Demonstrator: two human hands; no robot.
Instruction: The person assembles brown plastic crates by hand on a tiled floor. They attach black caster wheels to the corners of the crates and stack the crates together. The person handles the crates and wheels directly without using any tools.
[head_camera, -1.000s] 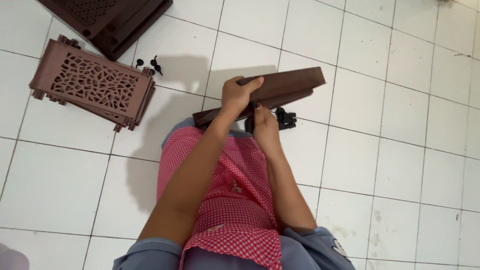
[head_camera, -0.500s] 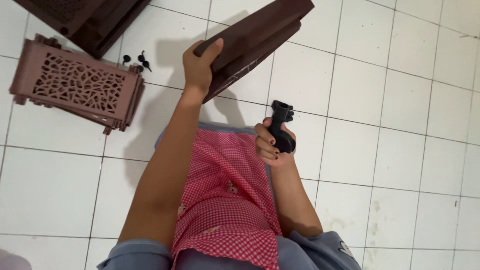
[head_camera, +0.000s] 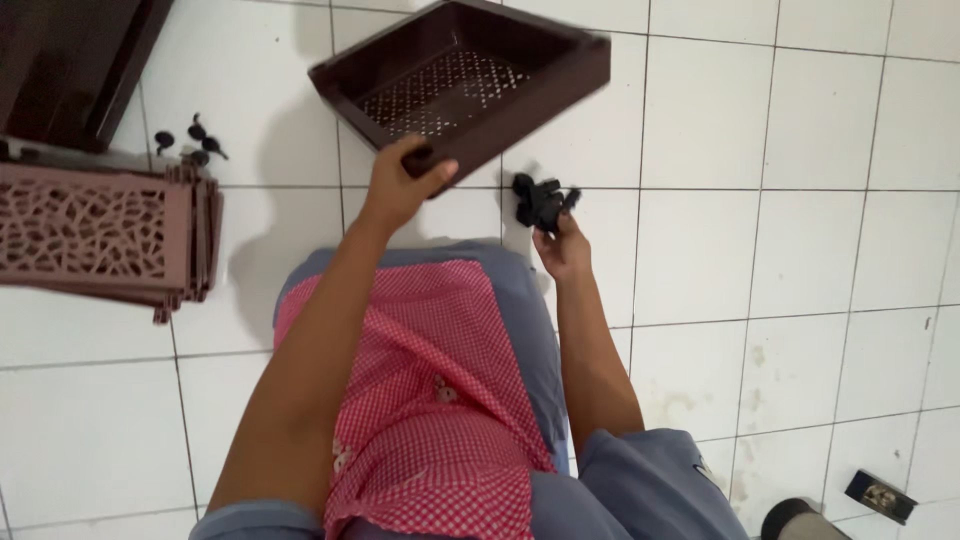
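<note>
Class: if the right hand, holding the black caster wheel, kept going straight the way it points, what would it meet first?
Probably the dark brown tray, held by the left hand just beyond the right hand and caster wheel; depth is unclear.

At upper centre, the left hand grips the near edge of a dark brown perforated tray, lifted and tilted over the white tiled floor. Just right, the right hand holds a black caster wheel. A lattice panel lies at the left edge.

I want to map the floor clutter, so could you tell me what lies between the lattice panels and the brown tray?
In the head view, a few small black parts lie on the white tiles between the lattice panels and the brown tray.
</note>
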